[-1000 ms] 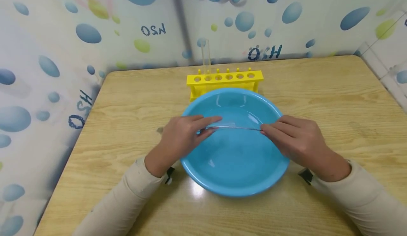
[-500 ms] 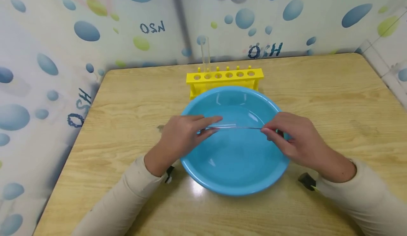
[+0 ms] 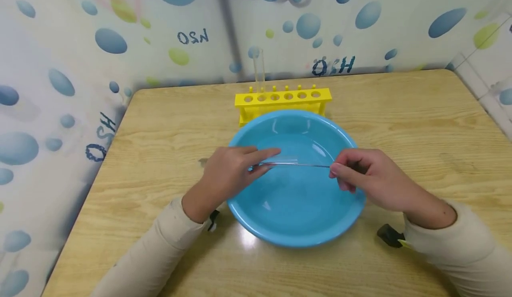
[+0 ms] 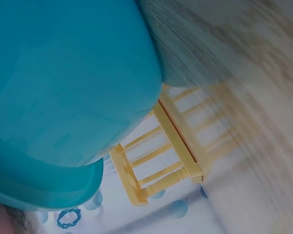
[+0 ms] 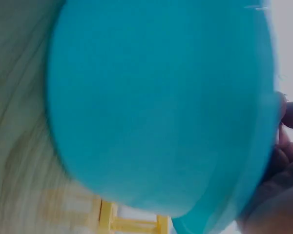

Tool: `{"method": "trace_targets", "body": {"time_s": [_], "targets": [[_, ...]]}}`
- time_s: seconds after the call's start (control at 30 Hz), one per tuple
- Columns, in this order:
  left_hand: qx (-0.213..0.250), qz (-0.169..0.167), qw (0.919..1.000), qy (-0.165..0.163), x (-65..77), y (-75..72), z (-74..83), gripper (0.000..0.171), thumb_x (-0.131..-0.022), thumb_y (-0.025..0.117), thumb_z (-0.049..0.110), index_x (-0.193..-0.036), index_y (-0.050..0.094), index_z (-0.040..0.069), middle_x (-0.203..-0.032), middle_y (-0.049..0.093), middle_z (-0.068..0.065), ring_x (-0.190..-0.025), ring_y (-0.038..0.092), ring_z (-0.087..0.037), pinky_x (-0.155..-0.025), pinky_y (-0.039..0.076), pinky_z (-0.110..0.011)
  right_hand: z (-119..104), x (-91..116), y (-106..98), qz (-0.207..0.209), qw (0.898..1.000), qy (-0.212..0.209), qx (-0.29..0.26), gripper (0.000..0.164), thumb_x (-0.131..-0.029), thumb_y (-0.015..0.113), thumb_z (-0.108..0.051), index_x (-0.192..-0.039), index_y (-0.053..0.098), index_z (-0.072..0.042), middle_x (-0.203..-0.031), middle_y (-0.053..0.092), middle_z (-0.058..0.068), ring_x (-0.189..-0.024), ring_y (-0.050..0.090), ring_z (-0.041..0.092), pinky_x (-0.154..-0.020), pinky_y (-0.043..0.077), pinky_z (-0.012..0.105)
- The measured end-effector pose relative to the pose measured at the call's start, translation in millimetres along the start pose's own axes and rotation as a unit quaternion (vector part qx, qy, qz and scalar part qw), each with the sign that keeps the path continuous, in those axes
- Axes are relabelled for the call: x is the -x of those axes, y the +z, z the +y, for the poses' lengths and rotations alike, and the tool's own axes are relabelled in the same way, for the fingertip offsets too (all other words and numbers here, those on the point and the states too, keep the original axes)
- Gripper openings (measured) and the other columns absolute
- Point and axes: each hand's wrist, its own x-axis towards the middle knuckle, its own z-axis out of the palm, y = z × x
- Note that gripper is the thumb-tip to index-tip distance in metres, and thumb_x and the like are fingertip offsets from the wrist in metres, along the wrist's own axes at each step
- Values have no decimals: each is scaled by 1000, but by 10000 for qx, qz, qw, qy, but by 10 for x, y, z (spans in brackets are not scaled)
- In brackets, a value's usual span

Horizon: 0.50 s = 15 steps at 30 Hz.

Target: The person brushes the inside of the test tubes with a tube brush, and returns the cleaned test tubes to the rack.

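Over the blue basin [image 3: 296, 240], left hand [image 3: 232, 169] at nine o'clock grips the clear tube [image 3: 289, 160]; right hand [image 3: 374, 179] at three pinches the thin rod [image 3: 314, 165]. Best slide it straight.

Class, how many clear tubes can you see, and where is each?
2: one tube is in the yellow rack, second hole from the left; another tube is in the left hand, over the blue basin. The basin may hide others.
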Motion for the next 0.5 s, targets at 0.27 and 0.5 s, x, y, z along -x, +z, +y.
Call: {"method": "trace_targets", "body": {"time_s": [0.27,0.5], "targets": [[-12,2,10000,-76,-2,-2,-9,39,-84,82,27,-122,74,23,-75,73,2,-57,60,-8,-47,39,-18,67,-51,91,-74,9953,-873,402,22,-103,51,-5,-89,66,-13,-67,56,-6,-61,52,11,-55,45,24],[-269,-118,9995,140,2,-16,11,38,-84,82,27,-121,74,25,-69,68,4,-54,56,-7,-46,38,-18,81,-69,76,-40,9986,-520,50,33,-108,42,-11,-82,63,-10,-62,52,-1,-57,51,16,-53,43,27]]}}
